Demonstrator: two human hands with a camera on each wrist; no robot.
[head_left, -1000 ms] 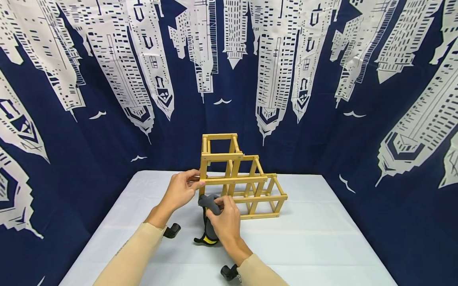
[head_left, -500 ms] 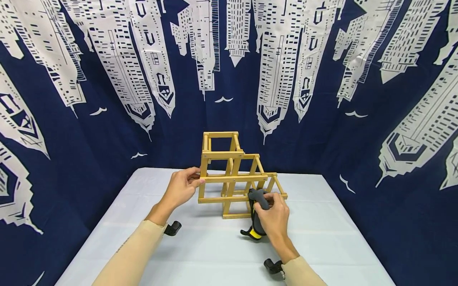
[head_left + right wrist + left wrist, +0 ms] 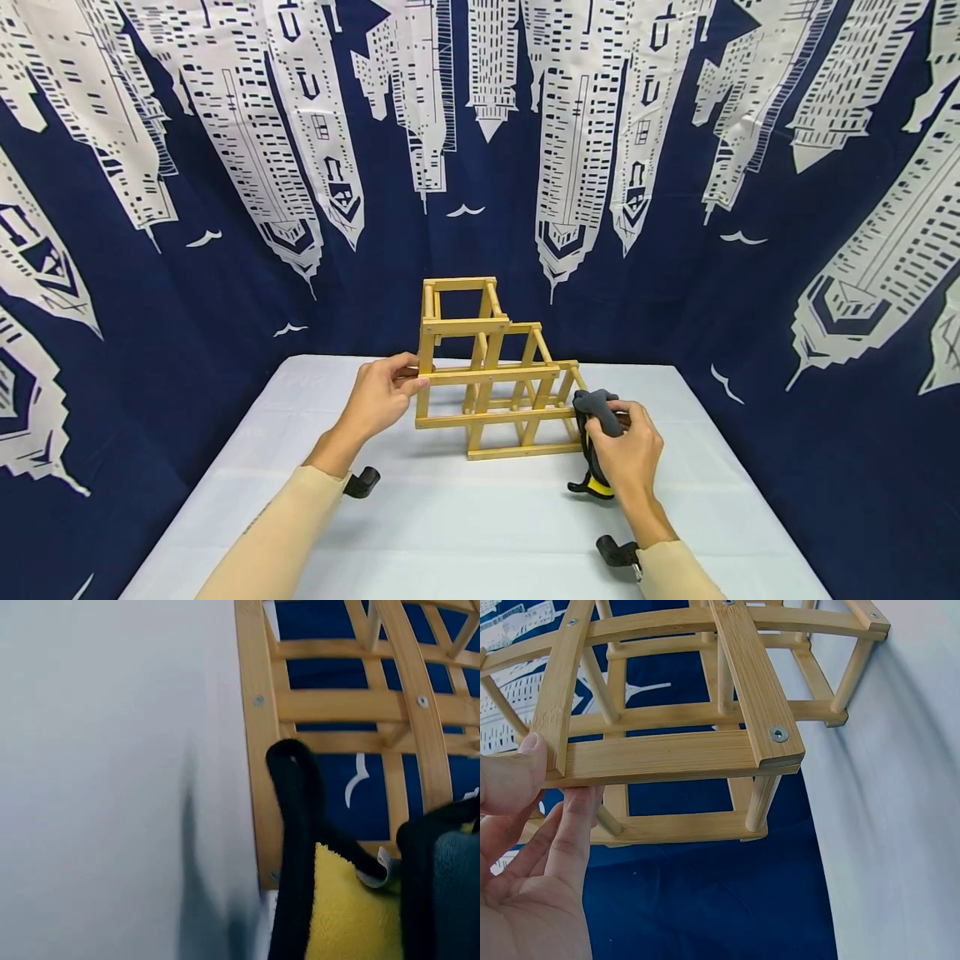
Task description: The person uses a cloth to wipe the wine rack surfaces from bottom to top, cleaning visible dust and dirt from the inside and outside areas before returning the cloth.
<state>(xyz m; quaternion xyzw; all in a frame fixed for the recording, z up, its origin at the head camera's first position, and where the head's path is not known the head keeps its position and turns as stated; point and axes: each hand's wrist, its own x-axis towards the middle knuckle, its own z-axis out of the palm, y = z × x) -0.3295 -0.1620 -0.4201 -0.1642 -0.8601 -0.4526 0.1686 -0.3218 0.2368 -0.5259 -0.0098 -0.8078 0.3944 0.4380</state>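
Note:
A stepped wooden rack [image 3: 487, 375], built of light slats and round dowels, stands on the table. At its left end my left hand [image 3: 378, 398] pinches the upright slat [image 3: 559, 697], thumb on one face and fingers behind. My right hand [image 3: 630, 446] grips a bunched grey cloth [image 3: 600, 410] with black edging by its upper part. The cloth hangs over the rack's right end, overlapping it in the head view. Its lower part shows a yellow side [image 3: 349, 907] in the right wrist view, beside the rack's bottom rail [image 3: 259, 742]. The right fingers are out of that wrist view.
A white cloth covers the table [image 3: 450, 533]. Behind and around it hangs a dark blue curtain [image 3: 390, 308] printed with white buildings. Black wrist cameras [image 3: 363, 482] are strapped to both forearms.
My right hand has moved the cloth rightward along the rack's front, from the left end to the right end. My left hand keeps its hold on the left upright.

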